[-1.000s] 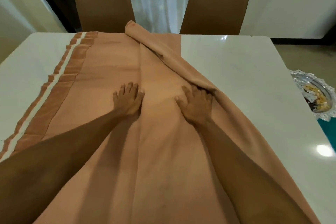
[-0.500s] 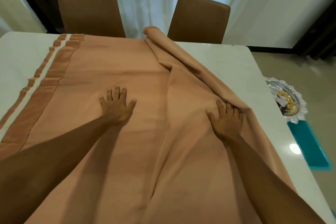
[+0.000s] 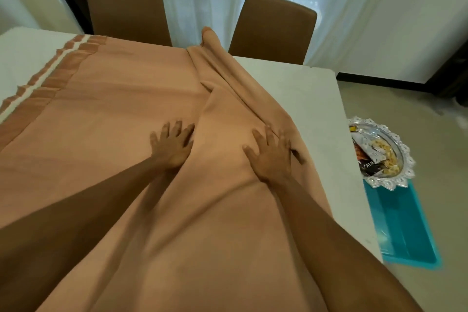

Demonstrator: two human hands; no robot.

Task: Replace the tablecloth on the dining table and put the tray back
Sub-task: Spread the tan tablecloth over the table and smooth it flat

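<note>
A peach-orange tablecloth (image 3: 121,114) with a darker striped border along its left side lies over the white dining table (image 3: 298,88). Its right part is still bunched into a long fold (image 3: 228,68) that runs from the far edge toward me. My left hand (image 3: 172,145) rests flat on the cloth, fingers spread. My right hand (image 3: 269,154) presses flat on the cloth against the fold, its fingertips at the fold's edge. A silver scalloped tray (image 3: 379,157) with snack packets sits off the table's right side on a teal surface (image 3: 402,223).
Two brown chairs (image 3: 124,7) (image 3: 272,25) stand at the far side of the table, before white curtains. The table's right strip and far left corner are bare white top. Beige floor lies to the right.
My two hands have come closer together on the cloth: the left slid right and the right drew back left from the fold. The view has shifted toward the right.
</note>
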